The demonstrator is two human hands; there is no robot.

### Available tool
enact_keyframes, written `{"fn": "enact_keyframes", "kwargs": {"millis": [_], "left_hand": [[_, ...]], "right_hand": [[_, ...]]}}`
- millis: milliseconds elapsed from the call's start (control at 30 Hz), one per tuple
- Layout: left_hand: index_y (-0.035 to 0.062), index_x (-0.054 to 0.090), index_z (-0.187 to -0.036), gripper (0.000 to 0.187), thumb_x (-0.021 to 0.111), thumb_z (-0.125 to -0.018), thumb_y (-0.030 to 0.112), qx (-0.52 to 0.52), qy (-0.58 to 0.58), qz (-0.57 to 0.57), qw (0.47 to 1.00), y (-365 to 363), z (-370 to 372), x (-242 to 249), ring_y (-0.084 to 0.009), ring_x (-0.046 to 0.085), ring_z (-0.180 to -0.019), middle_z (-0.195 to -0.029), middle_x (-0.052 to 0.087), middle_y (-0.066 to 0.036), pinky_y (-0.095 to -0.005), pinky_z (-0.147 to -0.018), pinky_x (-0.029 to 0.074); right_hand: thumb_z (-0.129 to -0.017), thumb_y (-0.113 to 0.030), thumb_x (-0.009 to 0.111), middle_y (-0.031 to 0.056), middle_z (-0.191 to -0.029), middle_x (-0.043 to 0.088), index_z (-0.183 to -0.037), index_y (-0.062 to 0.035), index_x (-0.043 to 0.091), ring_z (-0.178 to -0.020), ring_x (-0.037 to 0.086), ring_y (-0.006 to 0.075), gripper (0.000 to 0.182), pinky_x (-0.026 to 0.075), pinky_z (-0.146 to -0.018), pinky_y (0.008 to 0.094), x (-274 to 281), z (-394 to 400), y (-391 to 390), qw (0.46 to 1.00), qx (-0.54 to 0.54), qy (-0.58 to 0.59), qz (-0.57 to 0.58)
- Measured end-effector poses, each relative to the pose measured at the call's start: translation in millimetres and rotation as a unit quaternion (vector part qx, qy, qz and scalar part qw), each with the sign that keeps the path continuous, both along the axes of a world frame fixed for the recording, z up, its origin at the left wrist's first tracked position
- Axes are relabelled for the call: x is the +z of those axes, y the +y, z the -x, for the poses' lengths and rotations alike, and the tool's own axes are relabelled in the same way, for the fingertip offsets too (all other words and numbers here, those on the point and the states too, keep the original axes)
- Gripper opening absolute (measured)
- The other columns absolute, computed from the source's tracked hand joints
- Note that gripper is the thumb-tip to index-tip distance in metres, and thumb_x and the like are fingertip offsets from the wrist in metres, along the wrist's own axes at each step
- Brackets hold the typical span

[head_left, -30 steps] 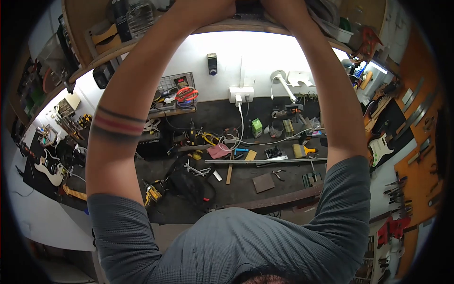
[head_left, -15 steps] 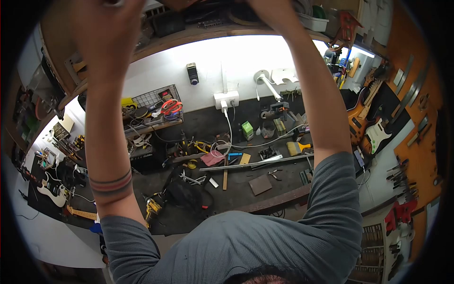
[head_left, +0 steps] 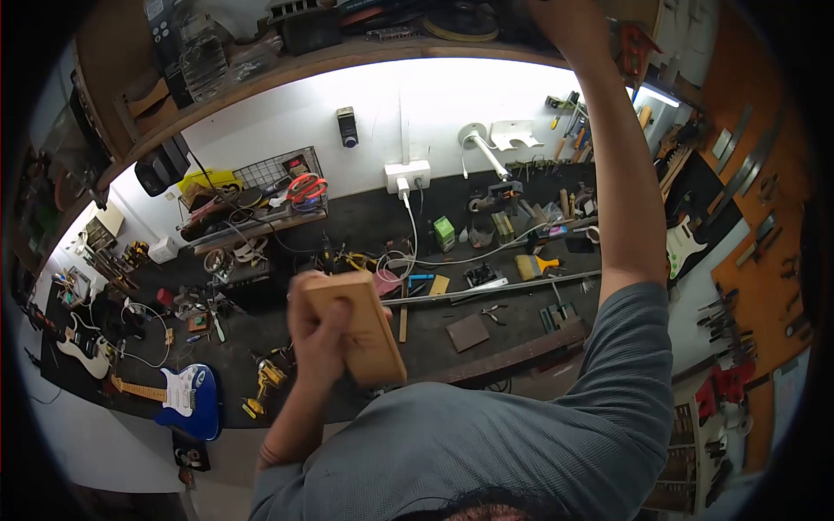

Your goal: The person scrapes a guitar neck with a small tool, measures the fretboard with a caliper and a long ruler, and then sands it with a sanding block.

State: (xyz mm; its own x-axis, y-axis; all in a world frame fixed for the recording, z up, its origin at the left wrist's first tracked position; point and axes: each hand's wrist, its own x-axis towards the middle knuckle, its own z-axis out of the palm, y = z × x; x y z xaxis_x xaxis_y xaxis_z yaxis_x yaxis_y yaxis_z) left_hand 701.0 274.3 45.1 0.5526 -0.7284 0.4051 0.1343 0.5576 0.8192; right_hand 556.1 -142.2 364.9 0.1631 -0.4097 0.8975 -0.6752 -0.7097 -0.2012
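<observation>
Low in front of my chest, my left hand is closed around a flat, light-brown wooden block, its thumb across the broad face. The block is tilted, over the dark workbench. My right arm stretches up to the overhead shelf, where my right hand reaches among dark items at the top edge of the view. Its fingers are cut off or lost in shadow.
On the bench lie a yellow drill, a metal rod, a dark square plate, pliers and a brush. A blue guitar is at the left. Tools hang on the orange board at the right.
My left hand has come down from the shelf and now shows the wooden block. My right hand has shifted right along the shelf. The view has moved slightly.
</observation>
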Motion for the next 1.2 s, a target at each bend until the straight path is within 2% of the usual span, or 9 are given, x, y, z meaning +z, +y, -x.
{"fn": "enact_keyframes", "kwargs": {"millis": [67, 133, 233, 367, 500, 600, 767, 1067, 1200], "left_hand": [[0.009, 0.053, -0.136, 0.036, 0.073, -0.113, 0.027, -0.077, 0.142, -0.123, 0.979, 9, 3, -33, -0.031, 0.081, -0.095, -0.121, 0.072, -0.015, -0.0461, -0.082, 0.072], [0.0097, 0.052, -0.147, 0.047, 0.073, -0.114, 0.036, -0.042, 0.187, -0.162, 0.968, 13, -3, -65, -0.0255, 0.079, -0.093, -0.116, 0.072, -0.01, -0.0398, -0.077, 0.07], [0.0094, 0.045, -0.16, 0.061, 0.075, -0.112, 0.032, -0.05, 0.192, -0.179, 0.963, 21, -1, -69, -0.0198, 0.074, -0.108, -0.124, 0.069, -0.009, -0.036, -0.09, 0.065], [0.0031, 0.022, -0.173, 0.107, 0.09, -0.097, 0.033, -0.035, 0.007, -0.246, 0.969, 22, 13, -94, -0.026, 0.057, -0.142, -0.153, 0.051, -0.016, -0.0427, -0.121, 0.049], [0.004, 0.017, -0.175, 0.117, 0.094, -0.089, 0.028, -0.036, -0.058, -0.276, 0.959, 20, 25, -85, -0.0281, 0.054, -0.144, -0.156, 0.046, -0.018, -0.0435, -0.119, 0.051], [0.0023, 0.023, -0.174, 0.107, 0.088, -0.092, 0.024, -0.028, -0.095, -0.258, 0.961, 15, 20, -92, -0.0254, 0.058, -0.138, -0.152, 0.05, -0.016, -0.0419, -0.114, 0.054], [0.0012, 0.038, -0.169, 0.083, 0.067, -0.101, 0.04, -0.142, 0.055, -0.229, 0.962, 20, 21, -105, -0.0231, 0.067, -0.124, -0.146, 0.059, -0.014, -0.0398, -0.104, 0.058], [0.0002, 0.046, -0.163, 0.068, 0.044, -0.113, 0.045, -0.154, 0.131, -0.159, 0.966, 18, 30, -97, -0.0282, 0.073, -0.117, -0.153, 0.062, -0.022, -0.0418, -0.1, 0.061], [0.0018, 0.046, -0.165, 0.066, 0.04, -0.115, 0.044, -0.184, 0.207, -0.13, 0.952, 16, 29, -99, -0.0289, 0.073, -0.116, -0.159, 0.06, -0.023, -0.0432, -0.098, 0.063]], "right_hand": [[-0.094, -0.033, 0.076, 0.0267, -0.103, 0.081, -0.103, -0.0011, 0.082, -0.1, 0.079, 0.0458, 0.034, 0.062, -0.089, 0.0534, -6, 0, 6, 0.999, 0.028, -0.032, 0.022], [-0.095, -0.03, 0.077, 0.0262, -0.102, 0.081, -0.105, -0.0001, 0.082, -0.099, 0.08, 0.0454, 0.031, 0.061, -0.088, 0.0523, -13, -3, 3, 0.994, 0.09, -0.057, 0.027], [-0.096, -0.025, 0.078, 0.0249, -0.102, 0.082, -0.108, 0.0001, 0.081, -0.097, 0.08, 0.0446, 0.028, 0.061, -0.087, 0.0508, -15, 0, -14, 0.983, 0.163, -0.082, -0.018], [-0.097, -0.024, 0.079, 0.0226, -0.102, 0.082, -0.113, -0.0022, 0.082, -0.096, 0.08, 0.043, 0.027, 0.061, -0.086, 0.0488, -15, 7, -11, 0.987, 0.15, -0.054, -0.013], [-0.098, -0.022, 0.076, 0.023, -0.104, 0.082, -0.115, -0.0034, 0.082, -0.099, 0.079, 0.0441, 0.026, 0.061, -0.087, 0.0506, -23, 13, 4, 0.995, 0.085, 0.035, 0.027], [-0.098, -0.02, 0.074, 0.0231, -0.105, 0.081, -0.114, -0.0042, 0.081, -0.1, 0.077, 0.0453, 0.024, 0.06, -0.088, 0.0529, -22, 14, -1, 0.996, 0.05, 0.02, 0.073], [-0.099, -0.017, 0.073, 0.0227, -0.103, 0.077, -0.111, -0.0037, 0.074, -0.098, 0.076, 0.0459, 0.017, 0.059, -0.087, 0.0537, -26, 18, -29, 0.967, 0.059, -0.032, 0.248], [-0.102, -0.02, 0.078, 0.0232, -0.099, 0.074, -0.108, -0.0045, 0.064, -0.096, 0.074, 0.0463, 0.022, 0.056, -0.082, 0.0537, -32, 9, -12, 0.983, 0.052, -0.115, 0.134], [-0.103, -0.02, 0.078, 0.0234, -0.098, 0.073, -0.11, -0.0054, 0.063, -0.095, 0.072, 0.049, 0.022, 0.056, -0.082, 0.0544, -30, 6, -10, 0.977, 0.077, -0.043, 0.193]]}}
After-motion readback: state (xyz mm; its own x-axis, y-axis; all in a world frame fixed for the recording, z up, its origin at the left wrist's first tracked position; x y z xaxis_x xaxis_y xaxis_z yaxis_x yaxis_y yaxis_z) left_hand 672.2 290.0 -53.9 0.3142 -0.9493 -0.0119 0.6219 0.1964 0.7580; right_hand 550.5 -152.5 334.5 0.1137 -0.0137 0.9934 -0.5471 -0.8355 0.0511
